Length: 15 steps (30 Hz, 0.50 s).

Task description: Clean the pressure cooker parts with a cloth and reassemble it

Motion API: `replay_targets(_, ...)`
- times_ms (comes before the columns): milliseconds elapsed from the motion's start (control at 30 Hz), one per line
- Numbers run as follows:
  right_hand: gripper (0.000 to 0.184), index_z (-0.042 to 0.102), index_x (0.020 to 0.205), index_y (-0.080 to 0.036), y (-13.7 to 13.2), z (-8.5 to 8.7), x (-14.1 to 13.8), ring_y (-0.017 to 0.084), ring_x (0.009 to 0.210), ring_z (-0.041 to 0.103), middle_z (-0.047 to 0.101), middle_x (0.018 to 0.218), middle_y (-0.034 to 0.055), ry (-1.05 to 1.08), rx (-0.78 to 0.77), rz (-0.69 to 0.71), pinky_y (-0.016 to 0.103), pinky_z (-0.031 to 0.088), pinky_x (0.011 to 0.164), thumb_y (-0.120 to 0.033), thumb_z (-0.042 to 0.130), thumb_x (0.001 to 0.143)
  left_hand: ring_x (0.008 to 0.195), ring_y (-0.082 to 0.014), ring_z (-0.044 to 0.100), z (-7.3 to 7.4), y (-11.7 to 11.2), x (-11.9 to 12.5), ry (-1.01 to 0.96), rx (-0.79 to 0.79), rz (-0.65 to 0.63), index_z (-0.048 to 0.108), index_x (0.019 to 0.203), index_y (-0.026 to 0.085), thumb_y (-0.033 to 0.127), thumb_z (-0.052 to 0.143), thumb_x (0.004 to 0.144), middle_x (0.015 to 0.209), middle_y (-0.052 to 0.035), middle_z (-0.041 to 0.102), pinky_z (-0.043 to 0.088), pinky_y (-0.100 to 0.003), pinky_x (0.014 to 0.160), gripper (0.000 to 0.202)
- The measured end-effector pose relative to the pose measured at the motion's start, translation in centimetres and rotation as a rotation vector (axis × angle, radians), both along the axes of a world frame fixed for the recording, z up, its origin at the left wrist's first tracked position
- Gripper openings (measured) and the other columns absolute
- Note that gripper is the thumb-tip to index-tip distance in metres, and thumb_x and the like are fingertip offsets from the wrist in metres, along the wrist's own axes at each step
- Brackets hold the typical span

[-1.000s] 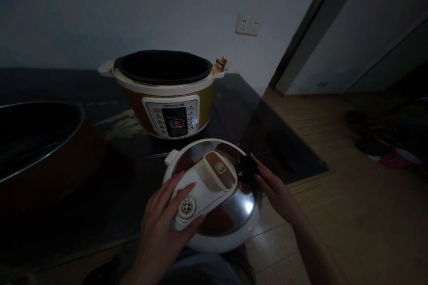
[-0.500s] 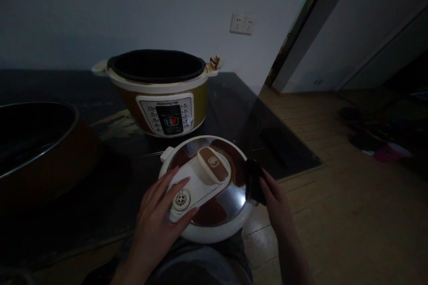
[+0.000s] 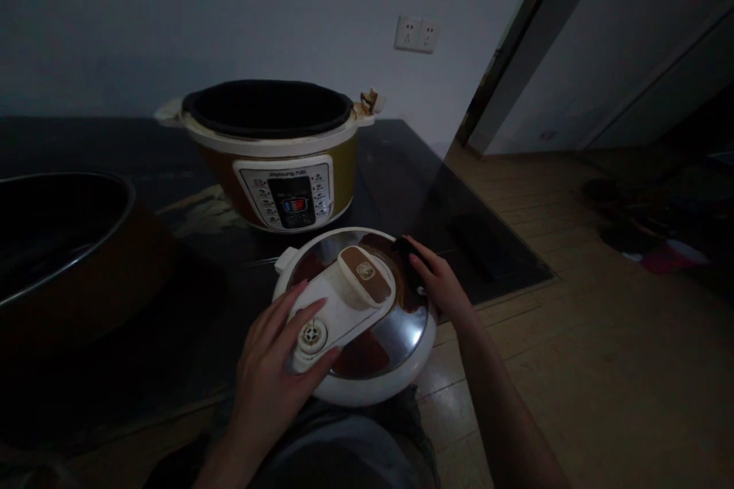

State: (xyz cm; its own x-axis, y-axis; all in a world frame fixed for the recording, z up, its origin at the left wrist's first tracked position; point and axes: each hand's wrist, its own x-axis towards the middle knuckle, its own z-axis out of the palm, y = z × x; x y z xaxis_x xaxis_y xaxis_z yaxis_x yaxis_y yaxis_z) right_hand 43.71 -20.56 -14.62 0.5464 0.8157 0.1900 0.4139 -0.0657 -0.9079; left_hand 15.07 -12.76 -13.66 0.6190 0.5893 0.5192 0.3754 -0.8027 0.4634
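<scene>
Cooker lid (image 3: 375, 355), round and white-rimmed with a shiny domed top, sits in front of us at the near edge of the counter, top side up, its nearest part reaching past that edge. Across its middle runs a white panel (image 3: 338, 315) with a raised brown-topped handle (image 3: 365, 275) at one end and a round vent (image 3: 313, 335) at the other. Our left hand (image 3: 269, 382) lies on the vent end of the panel, fingers spread wide and the thumb well apart from them, with the vent in the gap. Our right hand (image 3: 440, 283) is at the far right of the lid, fingers bent narrowly around a black item (image 3: 408, 256) against the shiny top; it looks like a cloth, though the light is too dim for us to be sure. Just beyond the lid stands the cooker body (image 3: 287, 145), upright on the black counter (image 3: 395, 199), its dark mouth uncovered and its control panel (image 3: 290, 195) facing us. To our left we see a wide brown pot (image 3: 129, 260), open at the top, near the cooker body. On the pale wall (image 3: 241, 8) behind is a double socket (image 3: 416, 34), and to our right spreads the tan floor (image 3: 579, 344).
</scene>
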Motion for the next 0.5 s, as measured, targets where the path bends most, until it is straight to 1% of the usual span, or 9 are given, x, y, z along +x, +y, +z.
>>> replay_targets(67,0.046,0.06,0.128,-0.024,-1.4,-0.3,-1.0,0.024,0.134,0.045,0.055,0.139,0.0073,-0.021,0.008,-0.057,0.047,0.028,0.115,-0.045,0.053,0.088,0.124,-0.0289,0.049,0.0,-0.1,0.1,0.0,0.003,0.007,0.053,0.125,0.027,0.035,0.067,0.082,0.142,-0.0083,0.049,0.043,-0.047,0.1,0.046)
replay_targets(133,0.045,0.058,0.13,-0.025,-3.3,-0.7,-2.5,0.024,0.135,0.043,0.052,0.141,0.007,-0.047,0.024,-0.139,0.048,0.031,0.114,-0.043,0.051,0.09,0.124,-0.0288,0.049,0.0,-0.1,0.2,-0.003,0.008,0.009,0.053,0.125,0.027,0.035,0.066,0.083,0.142,-0.0086,0.049,0.042,-0.047,0.1,0.045)
replay_targets(233,0.042,0.053,0.134,-0.029,-6.0,-1.3,-6.0,0.024,0.137,0.04,0.045,0.147,0.0047,-0.089,0.046,-0.237,0.05,0.034,0.112,-0.037,0.047,0.093,0.123,-0.029,0.05,0.1,-0.1,0.4,-0.015,0.009,0.029,0.054,0.124,0.026,0.035,0.065,0.083,0.141,-0.0097,0.049,0.042,-0.048,0.101,0.044)
replay_targets(300,0.042,0.047,0.138,-0.033,-7.1,-1.8,-9.0,0.023,0.14,0.035,0.037,0.152,0.0025,-0.145,0.054,-0.277,0.053,0.034,0.112,-0.031,0.043,0.096,0.123,-0.0292,0.05,0.1,0.0,0.5,-0.018,0.002,0.044,0.055,0.123,0.025,0.036,0.065,0.083,0.14,-0.0098,0.05,0.042,-0.048,0.101,0.043)
replay_targets(367,0.046,0.041,0.142,-0.033,-7.6,-2.3,-12.1,0.023,0.144,0.026,0.031,0.155,0.0016,-0.253,0.078,-0.302,0.056,0.029,0.113,-0.024,0.039,0.097,0.123,-0.0293,0.05,0.1,0.1,0.6,-0.016,-0.007,0.047,0.055,0.123,0.025,0.037,0.066,0.083,0.139,-0.0095,0.051,0.042,-0.048,0.102,0.043)
replay_targets(400,0.049,0.039,0.144,-0.032,-7.6,-2.6,-13.5,0.023,0.145,0.022,0.032,0.155,0.0017,-0.335,0.103,-0.29,0.057,0.025,0.115,-0.02,0.038,0.096,0.124,-0.0293,0.05,0.1,0.2,0.6,-0.015,-0.01,0.044,0.055,0.124,0.025,0.037,0.065,0.083,0.139,-0.0093,0.051,0.042,-0.048,0.102,0.043)
replay_targets(467,0.054,0.037,0.145,-0.029,-7.4,-3.1,-15.6,0.023,0.146,0.019,0.039,0.151,0.0022,-0.515,0.145,-0.211,0.056,0.014,0.117,-0.013,0.039,0.093,0.124,-0.0291,0.05,0.1,0.3,0.6,-0.015,-0.01,0.037,0.055,0.124,0.025,0.036,0.065,0.083,0.14,-0.0093,0.05,0.042,-0.048,0.102,0.044)
replay_targets(500,0.055,0.037,0.145,-0.027,-7.3,-3.3,-16.1,0.023,0.146,0.019,0.043,0.148,0.0026,-0.59,0.162,-0.166,0.055,0.01,0.118,-0.011,0.04,0.092,0.123,-0.0289,0.05,0.0,0.3,0.6,-0.015,-0.009,0.034,0.055,0.124,0.025,0.036,0.065,0.083,0.14,-0.0093,0.05,0.043,-0.048,0.102,0.044)
